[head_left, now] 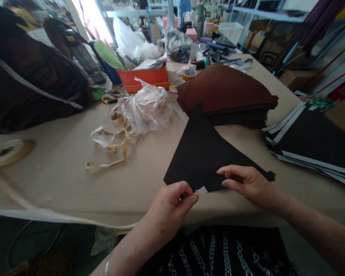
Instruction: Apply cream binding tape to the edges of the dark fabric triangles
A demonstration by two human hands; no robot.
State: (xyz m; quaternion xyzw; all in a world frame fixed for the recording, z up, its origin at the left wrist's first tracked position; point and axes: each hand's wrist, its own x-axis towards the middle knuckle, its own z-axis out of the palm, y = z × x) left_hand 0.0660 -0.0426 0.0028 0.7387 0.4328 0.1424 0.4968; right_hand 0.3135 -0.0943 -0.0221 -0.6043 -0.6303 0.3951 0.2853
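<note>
A curved black fabric-like panel (195, 153) lies flat near the front edge of the table. My left hand (174, 203) is at the panel's near edge, thumb and fingers pinched on a small strip of tape (202, 190), its whitish end showing past the fingertips. Over the right part of the panel is my right hand (250, 186), thumb and forefinger apart, with nothing plainly seen between them. Behind the black panel rises a stack of brown and black panels (227, 88), and the panel's far tip touches or overlaps it.
At the right lies a pile of black pieces with white edges (307, 142). A clear plastic bag (149, 107) and loose tape strips (117, 147) lie left of centre. A tape roll (10, 153) sits far left, a red box (145, 78) behind, and a dark bundle (31, 73) back left.
</note>
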